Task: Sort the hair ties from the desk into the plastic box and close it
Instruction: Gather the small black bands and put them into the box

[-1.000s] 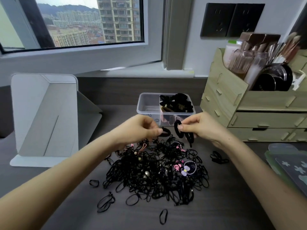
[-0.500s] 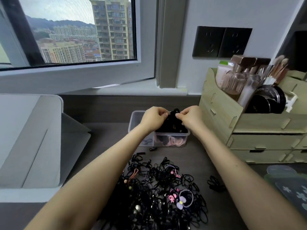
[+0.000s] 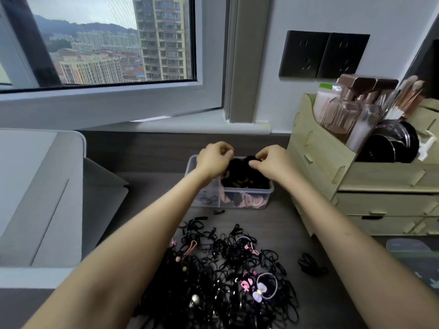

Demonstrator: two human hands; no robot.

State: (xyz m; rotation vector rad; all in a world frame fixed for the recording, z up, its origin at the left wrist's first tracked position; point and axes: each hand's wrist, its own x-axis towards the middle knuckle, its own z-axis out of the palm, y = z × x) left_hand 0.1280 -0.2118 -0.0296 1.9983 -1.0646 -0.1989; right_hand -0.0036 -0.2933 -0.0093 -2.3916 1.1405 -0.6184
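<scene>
1. Fingers [image 3: 224, 150] of the left hand [image 3: 213, 160] are curled, tips drawn in toward the thumb, above the plastic box [image 3: 244, 201]. The right hand [image 3: 273, 165] has the same pinched look over the box's right side, its thumb tip at the black heap inside. I cannot tell whether either pinch has a tie in it or is closed on nothing; black against black hides it.
2. Box contents: the right compartment is heaped above the rim with thick black ties [image 3: 247, 179], pink ones at the bottom. The left compartment shows only a few thin loops through the wall.
3. Most of the hair ties [image 3: 225, 281] lie in a tangled pile on the desk [image 3: 285, 224] in front of the box, nearer me. Among them is a purple bow tie [image 3: 263, 287]. A small black bundle [image 3: 311, 267] sits apart, in front of the box and to its right.
4. Step in hand, as I judge it: dropping or tucking ties into the right compartment. Sorting is far from done.
5. Next move calls for letting go cleanly, bringing both hands to the pile, and teasing single ties out of the tangle. The right heap is tall, so it will likely need pressing down before closing.
6. Lid: I cannot pick it out near the box.
</scene>
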